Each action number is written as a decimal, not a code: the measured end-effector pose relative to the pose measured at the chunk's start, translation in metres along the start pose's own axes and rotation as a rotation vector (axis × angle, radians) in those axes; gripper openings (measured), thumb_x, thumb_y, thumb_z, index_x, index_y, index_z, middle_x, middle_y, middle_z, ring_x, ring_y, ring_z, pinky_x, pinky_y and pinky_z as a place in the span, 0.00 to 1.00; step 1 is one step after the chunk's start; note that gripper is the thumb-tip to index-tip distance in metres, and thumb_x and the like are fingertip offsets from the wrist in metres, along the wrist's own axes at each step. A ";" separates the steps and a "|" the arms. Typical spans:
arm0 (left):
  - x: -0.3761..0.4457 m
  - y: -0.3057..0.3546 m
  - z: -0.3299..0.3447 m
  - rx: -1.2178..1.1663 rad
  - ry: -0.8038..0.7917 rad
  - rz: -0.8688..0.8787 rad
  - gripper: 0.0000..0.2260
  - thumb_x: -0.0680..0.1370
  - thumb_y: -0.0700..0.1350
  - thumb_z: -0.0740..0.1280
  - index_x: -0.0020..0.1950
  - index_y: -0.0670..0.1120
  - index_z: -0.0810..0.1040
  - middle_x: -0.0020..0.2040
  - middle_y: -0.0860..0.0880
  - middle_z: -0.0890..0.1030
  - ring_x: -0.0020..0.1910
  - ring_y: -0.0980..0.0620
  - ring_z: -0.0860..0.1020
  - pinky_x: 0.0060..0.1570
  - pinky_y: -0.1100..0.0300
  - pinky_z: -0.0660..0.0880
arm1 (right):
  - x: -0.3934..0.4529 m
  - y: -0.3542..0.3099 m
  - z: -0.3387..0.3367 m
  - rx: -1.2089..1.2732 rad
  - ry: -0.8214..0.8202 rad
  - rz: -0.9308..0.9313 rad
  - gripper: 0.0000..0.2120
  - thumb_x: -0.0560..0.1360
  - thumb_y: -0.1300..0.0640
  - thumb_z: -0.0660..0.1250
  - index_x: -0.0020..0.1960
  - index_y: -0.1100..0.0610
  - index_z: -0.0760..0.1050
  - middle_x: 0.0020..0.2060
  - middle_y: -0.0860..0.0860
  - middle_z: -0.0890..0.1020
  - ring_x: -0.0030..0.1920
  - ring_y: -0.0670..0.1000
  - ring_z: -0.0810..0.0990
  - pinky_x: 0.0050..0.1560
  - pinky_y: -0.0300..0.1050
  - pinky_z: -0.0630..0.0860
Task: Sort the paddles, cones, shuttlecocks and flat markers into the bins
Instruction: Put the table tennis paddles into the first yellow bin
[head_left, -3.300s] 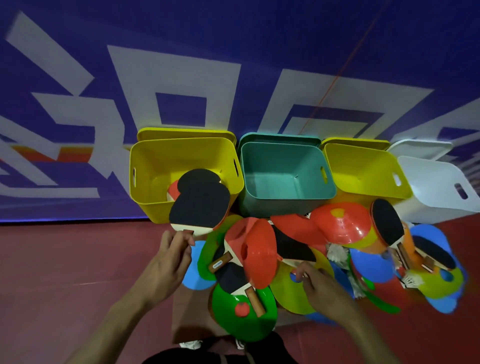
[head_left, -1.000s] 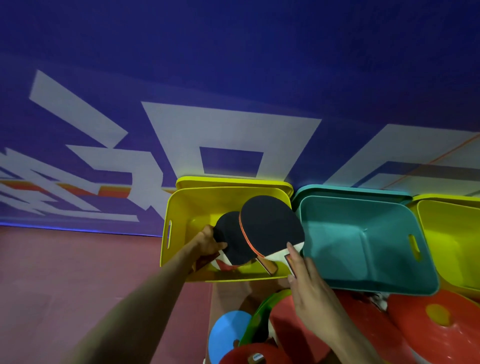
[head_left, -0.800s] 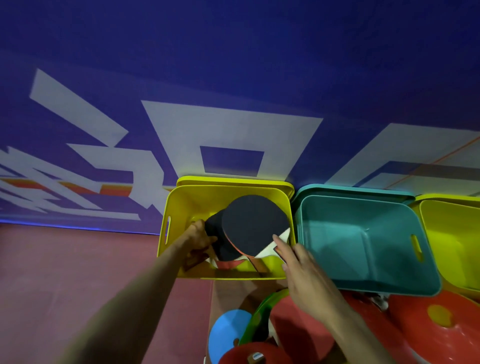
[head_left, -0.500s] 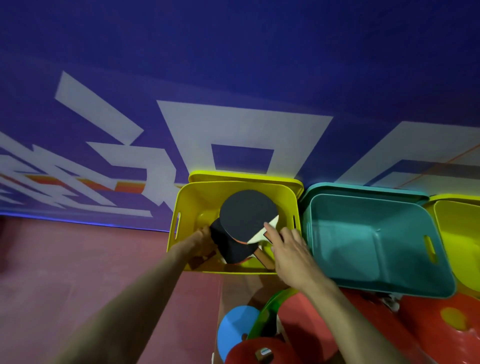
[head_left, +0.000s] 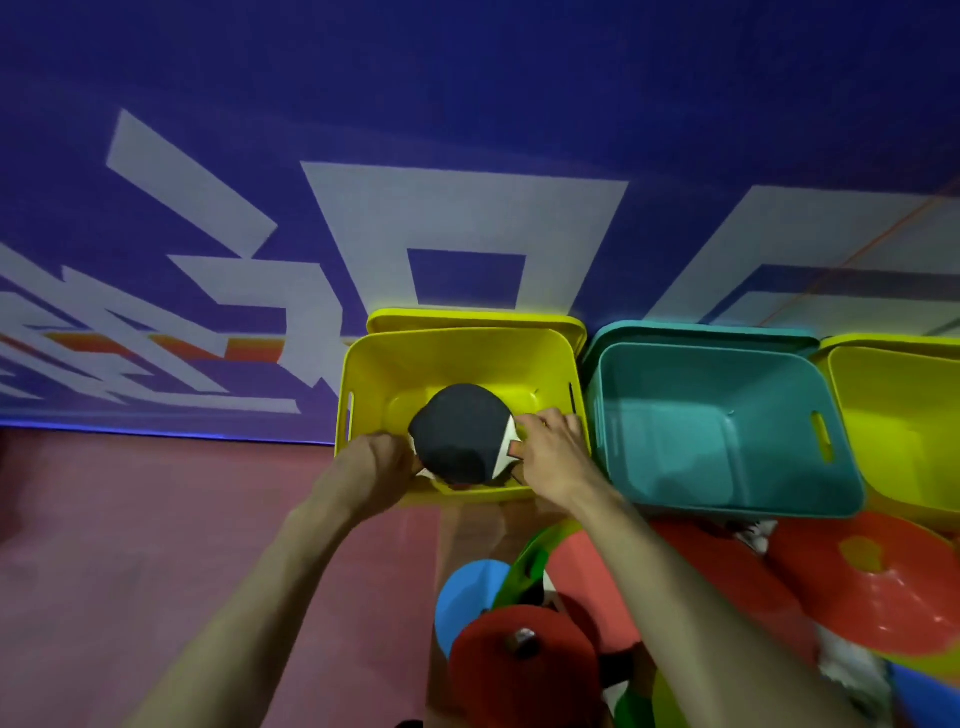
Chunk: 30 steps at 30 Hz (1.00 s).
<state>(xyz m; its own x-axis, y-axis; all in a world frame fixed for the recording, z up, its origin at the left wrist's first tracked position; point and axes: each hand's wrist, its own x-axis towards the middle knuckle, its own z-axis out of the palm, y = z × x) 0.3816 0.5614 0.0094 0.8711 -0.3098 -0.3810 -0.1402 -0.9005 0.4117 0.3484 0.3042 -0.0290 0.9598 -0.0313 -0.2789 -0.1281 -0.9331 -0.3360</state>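
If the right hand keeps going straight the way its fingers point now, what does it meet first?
The right hand points up and left into the left yellow bin, fingers at the top paddle. Going on, it would probably meet that paddle's black face first, then the bin's far wall; depth is unclear.

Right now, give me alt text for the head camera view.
Both hands reach into the left yellow bin, left hand and right hand on black-faced paddles. A teal bin sits beside it; red cones lie nearer.
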 end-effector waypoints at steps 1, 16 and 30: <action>-0.010 -0.003 0.004 -0.014 0.074 0.098 0.11 0.79 0.47 0.66 0.39 0.44 0.78 0.38 0.43 0.78 0.38 0.41 0.77 0.36 0.53 0.72 | -0.009 0.002 -0.001 0.061 0.042 -0.028 0.21 0.78 0.59 0.62 0.70 0.51 0.70 0.63 0.52 0.71 0.64 0.57 0.67 0.66 0.50 0.64; -0.107 0.085 0.149 -0.033 0.006 0.405 0.17 0.75 0.56 0.58 0.55 0.50 0.79 0.51 0.48 0.81 0.50 0.45 0.79 0.50 0.53 0.76 | -0.310 0.167 0.017 0.258 0.356 0.363 0.18 0.73 0.53 0.58 0.60 0.50 0.76 0.54 0.49 0.74 0.57 0.56 0.73 0.58 0.49 0.70; -0.145 0.125 0.170 -0.022 -0.025 0.017 0.37 0.64 0.67 0.48 0.60 0.48 0.80 0.55 0.43 0.79 0.54 0.40 0.80 0.46 0.51 0.74 | -0.312 0.233 0.016 0.016 0.201 0.166 0.27 0.71 0.54 0.74 0.69 0.52 0.71 0.62 0.53 0.71 0.59 0.57 0.71 0.58 0.57 0.75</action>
<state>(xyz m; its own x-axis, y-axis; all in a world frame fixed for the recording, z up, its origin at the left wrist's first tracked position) 0.1580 0.4420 -0.0244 0.8566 -0.3330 -0.3943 -0.1442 -0.8880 0.4367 0.0155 0.1025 -0.0345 0.9554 -0.2557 -0.1478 -0.2906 -0.9035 -0.3151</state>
